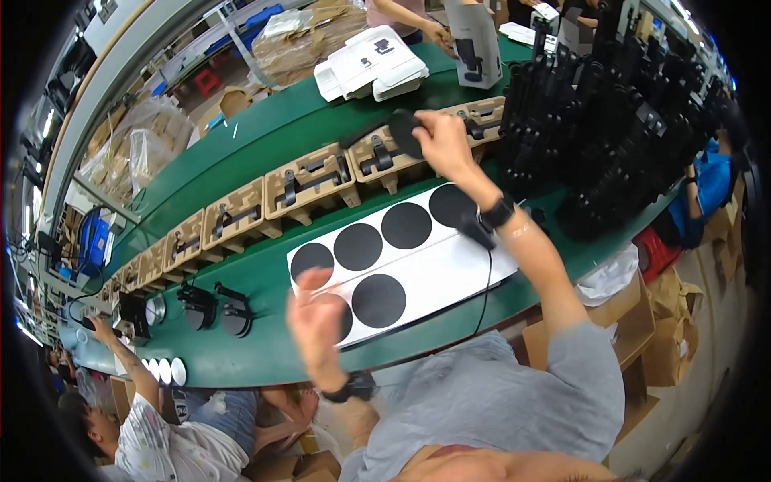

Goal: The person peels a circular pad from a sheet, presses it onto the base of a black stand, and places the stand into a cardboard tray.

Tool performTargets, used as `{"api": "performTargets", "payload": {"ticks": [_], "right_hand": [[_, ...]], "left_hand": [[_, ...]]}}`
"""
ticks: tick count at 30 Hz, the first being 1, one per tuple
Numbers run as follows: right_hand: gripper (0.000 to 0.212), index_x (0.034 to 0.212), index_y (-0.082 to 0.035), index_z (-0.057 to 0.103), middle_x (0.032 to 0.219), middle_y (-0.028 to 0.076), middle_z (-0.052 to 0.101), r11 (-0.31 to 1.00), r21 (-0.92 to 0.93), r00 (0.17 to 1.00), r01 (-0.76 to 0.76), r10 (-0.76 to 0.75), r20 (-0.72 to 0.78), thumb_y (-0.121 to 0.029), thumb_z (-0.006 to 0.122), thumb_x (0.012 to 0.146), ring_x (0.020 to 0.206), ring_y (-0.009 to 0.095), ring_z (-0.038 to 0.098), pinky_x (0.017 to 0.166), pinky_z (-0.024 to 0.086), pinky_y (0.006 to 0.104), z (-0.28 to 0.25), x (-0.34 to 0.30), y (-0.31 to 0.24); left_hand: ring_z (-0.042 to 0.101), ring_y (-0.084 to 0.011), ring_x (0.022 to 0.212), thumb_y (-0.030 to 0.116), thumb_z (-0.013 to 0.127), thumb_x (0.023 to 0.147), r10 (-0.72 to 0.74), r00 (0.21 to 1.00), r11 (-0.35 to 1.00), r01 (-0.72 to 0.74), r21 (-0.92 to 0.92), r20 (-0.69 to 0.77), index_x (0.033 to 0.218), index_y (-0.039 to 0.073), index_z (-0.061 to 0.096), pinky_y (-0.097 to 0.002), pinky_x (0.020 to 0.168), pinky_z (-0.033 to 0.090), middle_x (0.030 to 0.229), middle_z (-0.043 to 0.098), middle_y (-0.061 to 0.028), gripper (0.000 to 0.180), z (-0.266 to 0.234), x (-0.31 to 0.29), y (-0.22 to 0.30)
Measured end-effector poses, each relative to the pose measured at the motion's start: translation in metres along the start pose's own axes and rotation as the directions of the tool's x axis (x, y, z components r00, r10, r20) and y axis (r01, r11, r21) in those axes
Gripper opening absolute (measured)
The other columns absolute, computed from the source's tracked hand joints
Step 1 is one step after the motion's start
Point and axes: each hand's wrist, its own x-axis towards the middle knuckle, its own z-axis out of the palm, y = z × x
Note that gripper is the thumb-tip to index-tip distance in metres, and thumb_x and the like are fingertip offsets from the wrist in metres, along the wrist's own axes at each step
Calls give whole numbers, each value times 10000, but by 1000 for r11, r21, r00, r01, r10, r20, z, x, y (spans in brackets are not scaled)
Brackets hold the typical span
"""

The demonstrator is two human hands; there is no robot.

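Out over the row of brown moulded trays (pixel 308 186), my right hand (pixel 446 146) grips a black round disc (pixel 405 133) by its edge. A blurred dark bar reaches left from that disc; whether the two are joined I cannot tell. Smeared by motion, my left hand (pixel 316 321) hovers above the left end of a white sheet (pixel 438 281), hiding part of a black round pad on it. Several such black pads (pixel 378 301) lie flat on this sheet. A small black object with a cable (pixel 487 281) sits by my right forearm.
Black parts lie in the trays along the green table (pixel 273 317). At the right stands a dense heap of black stands (pixel 594 120). White printed cartons (pixel 373 64) lie across the table. Two black stands (pixel 233 312) are at left, near a co-worker (pixel 173 434).
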Motion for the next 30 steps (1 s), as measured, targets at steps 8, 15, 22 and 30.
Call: {"api": "performTargets", "payload": {"ticks": [8, 15, 22, 30], "right_hand": [[69, 762, 78, 649, 770, 297, 621, 860, -510, 996, -11, 52, 66, 35, 624, 714, 774, 446, 632, 705, 534, 457, 4, 32, 97], [402, 820, 34, 679, 1153, 293, 567, 847, -531, 967, 18, 121, 225, -363, 727, 775, 1103, 433, 526, 903, 465, 456, -7, -4, 120], [539, 1274, -84, 545, 1486, 232, 244, 923, -299, 911, 244, -112, 397, -246, 697, 782, 1344, 450, 244, 1081, 259, 541, -53, -53, 80], [390, 1092, -51, 616, 1183, 117, 572, 919, 44, 753, 391, -347, 560, -58, 541, 710, 1167, 279, 479, 967, 381, 420, -50, -114, 70]], "left_hand": [[486, -373, 1181, 279, 866, 601, 506, 799, 50, 350, 936, -325, 1299, 53, 495, -439, 1046, 334, 1316, 501, -182, 823, -334, 11, 7], [469, -354, 1204, 324, 880, 566, -15, 978, 172, 209, 963, -210, 1305, 39, 490, -418, 1038, 348, 1325, 475, -212, 883, -381, 38, -12], [595, -236, 974, 139, 909, 476, -58, 992, 347, 127, 929, -114, 1259, -46, 469, -333, 871, 476, 1100, 616, -157, 916, -351, 44, 2], [583, -252, 953, 159, 725, 774, 170, 864, 868, 97, 487, -474, 1246, 36, 468, -353, 839, 484, 1079, 604, -127, 551, -194, -33, 85]]}}
